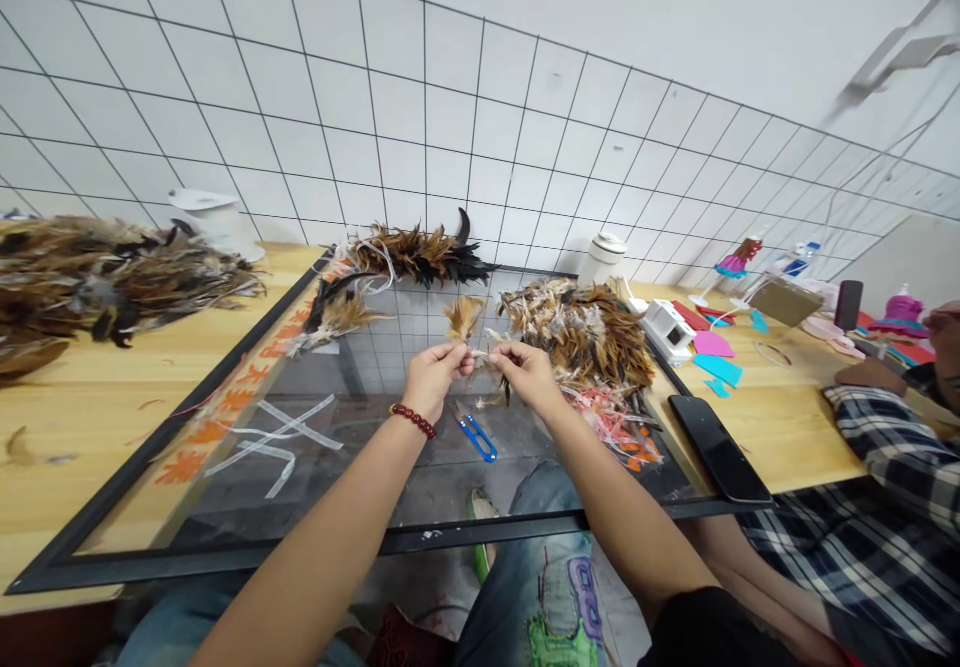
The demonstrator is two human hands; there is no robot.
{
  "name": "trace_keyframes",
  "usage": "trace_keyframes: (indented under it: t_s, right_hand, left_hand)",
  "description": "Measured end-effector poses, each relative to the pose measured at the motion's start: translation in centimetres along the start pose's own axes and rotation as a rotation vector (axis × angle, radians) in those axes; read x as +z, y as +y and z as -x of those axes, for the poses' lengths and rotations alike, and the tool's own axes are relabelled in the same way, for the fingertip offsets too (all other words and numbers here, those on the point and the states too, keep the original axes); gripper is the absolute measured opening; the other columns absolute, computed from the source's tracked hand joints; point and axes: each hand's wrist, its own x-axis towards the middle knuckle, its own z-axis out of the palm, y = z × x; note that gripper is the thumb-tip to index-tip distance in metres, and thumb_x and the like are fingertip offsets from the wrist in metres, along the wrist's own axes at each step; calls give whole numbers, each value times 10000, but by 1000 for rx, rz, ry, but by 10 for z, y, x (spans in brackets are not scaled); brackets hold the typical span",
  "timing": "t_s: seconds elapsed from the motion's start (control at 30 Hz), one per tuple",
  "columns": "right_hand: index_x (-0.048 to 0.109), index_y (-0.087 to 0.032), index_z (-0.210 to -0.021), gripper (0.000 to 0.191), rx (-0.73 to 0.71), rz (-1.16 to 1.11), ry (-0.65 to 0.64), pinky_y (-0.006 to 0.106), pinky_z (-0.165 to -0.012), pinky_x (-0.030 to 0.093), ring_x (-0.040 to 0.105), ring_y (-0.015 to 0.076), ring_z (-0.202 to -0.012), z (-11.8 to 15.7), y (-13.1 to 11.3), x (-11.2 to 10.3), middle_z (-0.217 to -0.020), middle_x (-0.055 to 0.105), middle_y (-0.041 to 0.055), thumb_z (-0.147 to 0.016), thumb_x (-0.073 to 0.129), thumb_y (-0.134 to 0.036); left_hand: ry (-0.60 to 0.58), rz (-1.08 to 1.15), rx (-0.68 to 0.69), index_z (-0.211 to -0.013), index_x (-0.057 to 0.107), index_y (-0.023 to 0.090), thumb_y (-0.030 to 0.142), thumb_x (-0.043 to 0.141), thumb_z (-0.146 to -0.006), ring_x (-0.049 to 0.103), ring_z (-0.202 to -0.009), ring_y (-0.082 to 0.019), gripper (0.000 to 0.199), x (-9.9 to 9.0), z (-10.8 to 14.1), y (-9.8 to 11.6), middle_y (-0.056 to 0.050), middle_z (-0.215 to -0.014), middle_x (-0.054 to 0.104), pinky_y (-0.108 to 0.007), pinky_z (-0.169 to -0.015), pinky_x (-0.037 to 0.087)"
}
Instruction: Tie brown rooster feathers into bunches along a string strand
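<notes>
My left hand (437, 375), with a dark red bead bracelet at its wrist, is closed in a pinch on a small tuft of light brown feathers (463, 315) that fans upward. Close beside it, my right hand (529, 369) pinches what looks like a feather, with pale and dark bits showing around the fingertips. Both hands are above a black-framed glass panel. Below them lie blue-handled thread snips (480, 437). To the right is a large pile of brown and cream feathers (589, 332), with pink and white strands (604, 417) in front.
More feathers (412, 252) lie at the back of the panel, and a big heap (112, 272) covers the far left. Clear strips (277, 437) rest on the glass. A black phone (720, 447) sits at the right edge. A person in a plaid sleeve (892, 427) is at right.
</notes>
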Motion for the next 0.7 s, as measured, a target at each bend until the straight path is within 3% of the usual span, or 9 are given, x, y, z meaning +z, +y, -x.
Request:
trace_keyframes:
  t_s: [0.13, 0.3, 0.43, 0.6, 0.7]
  right_hand:
    - [678, -204, -854, 210, -250, 424, -19, 271, -745, 380, 551, 154, -809, 3, -6, -12, -810, 643, 37, -891, 491, -291]
    - [676, -232, -942, 244, -370, 803, -66, 319, -804, 298, 513, 181, -867, 9, -16, -13, -871, 633, 58, -934, 444, -307]
    - [667, -235, -936, 241, -430, 837, -54, 338, -840, 282, 515, 187, -883, 8, -19, -17, -875, 641, 47, -938, 432, -289]
    - [627, -195, -1034, 232, -221, 684, 310, 336, -833, 342, 550, 203, -908, -3, -11, -39, -936, 645, 71, -920, 445, -281]
    - [622, -178, -1027, 225, -139, 577, 389, 322, -793, 388, 567, 198, -863, -6, -5, -48, -952, 637, 81, -891, 479, -287]
  left_hand:
    - [-6, -38, -57, -688, 688, 70, 319, 812, -555, 617, -607, -130, 308, 1, 3, 2, -87, -672, 675, -265, -628, 502]
    - [-91, -196, -142, -659, 683, 79, 262, 799, -596, 590, -527, -123, 225, 5, 8, 1, -79, -606, 654, -253, -543, 482]
    - [-195, -333, -193, -551, 639, 89, 251, 791, -610, 522, -433, -98, 230, 6, 9, 0, -53, -508, 596, -224, -456, 418]
    - [-145, -85, -168, -702, 682, 87, 276, 803, -597, 535, -493, -74, 248, 1, 6, 6, -29, -587, 613, -195, -486, 425]
    - [-111, 18, -143, -738, 686, 87, 290, 823, -568, 575, -563, -85, 298, 0, 4, 9, -46, -664, 647, -201, -533, 456]
